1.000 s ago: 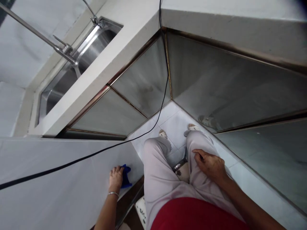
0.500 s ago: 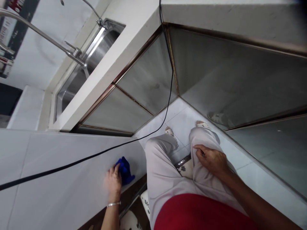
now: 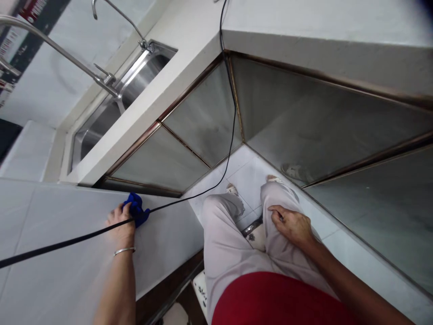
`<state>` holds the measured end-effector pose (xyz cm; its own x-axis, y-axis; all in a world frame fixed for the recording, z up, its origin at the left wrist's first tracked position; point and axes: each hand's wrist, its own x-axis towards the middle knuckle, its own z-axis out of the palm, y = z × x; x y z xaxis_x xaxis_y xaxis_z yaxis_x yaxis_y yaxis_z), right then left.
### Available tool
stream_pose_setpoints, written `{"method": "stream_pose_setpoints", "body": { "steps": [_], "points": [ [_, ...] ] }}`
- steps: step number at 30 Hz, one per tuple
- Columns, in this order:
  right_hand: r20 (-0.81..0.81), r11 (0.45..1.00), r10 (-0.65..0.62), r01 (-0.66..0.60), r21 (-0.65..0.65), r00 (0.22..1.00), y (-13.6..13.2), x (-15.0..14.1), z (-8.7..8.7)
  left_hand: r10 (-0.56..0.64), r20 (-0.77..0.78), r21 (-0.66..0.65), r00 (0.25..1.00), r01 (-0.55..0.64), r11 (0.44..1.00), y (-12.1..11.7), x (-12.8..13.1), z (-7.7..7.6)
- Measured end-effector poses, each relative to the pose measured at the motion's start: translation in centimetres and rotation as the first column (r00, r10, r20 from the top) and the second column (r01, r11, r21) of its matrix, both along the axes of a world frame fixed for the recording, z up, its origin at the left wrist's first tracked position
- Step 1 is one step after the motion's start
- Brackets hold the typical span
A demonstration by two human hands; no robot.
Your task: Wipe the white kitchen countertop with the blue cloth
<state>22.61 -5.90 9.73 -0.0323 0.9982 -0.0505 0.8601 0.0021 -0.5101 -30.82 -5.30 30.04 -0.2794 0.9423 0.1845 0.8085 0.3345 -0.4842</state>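
Note:
My left hand (image 3: pixel 122 225), a silver bangle at its wrist, grips a crumpled blue cloth (image 3: pixel 135 208). It presses the cloth against the white tiled wall (image 3: pixel 81 271) at my left, close to the end of the sink cabinet. Part of the cloth lies behind a black cable (image 3: pixel 169 204) that crosses the view. My right hand (image 3: pixel 292 225) rests on my right thigh, its fingers curled and nothing visible in them.
A steel double sink (image 3: pixel 142 76) with taps is set in the white counter (image 3: pixel 192 40) at upper left. Grey cabinet doors (image 3: pixel 203 113) meet in a corner ahead. Below is a white tiled floor (image 3: pixel 243 176), with a patterned seat (image 3: pixel 259 237) under me.
My left hand has slid the blue cloth up and to the left along the wall tiles. My right hand stays on the thigh. The view has shifted slightly.

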Motion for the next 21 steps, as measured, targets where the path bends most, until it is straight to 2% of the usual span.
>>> {"method": "stream_pose_setpoints", "body": {
  "steps": [2,6,13,21],
  "points": [
    [0.005,1.0,-0.009,0.009,-0.013,1.0,0.0,0.1,-0.1,-0.01,-0.011,-0.135,1.0,0.008,0.991,-0.9,0.3,-1.1],
    [-0.004,1.0,0.011,-0.012,-0.016,1.0,0.0,-0.1,0.1,0.023,0.035,-0.309,0.999,-0.011,0.951,-3.7,2.0,-5.0],
    [-0.017,1.0,-0.003,0.003,-0.003,1.0,0.0,-0.1,0.7,0.071,0.146,-0.476,0.987,0.007,0.879,-8.9,5.2,-11.4],
    [-0.053,1.0,-0.005,0.006,0.016,0.999,0.1,0.2,0.8,0.126,0.228,-0.655,0.966,0.056,0.754,-13.6,8.5,-16.5]
  ]
}}
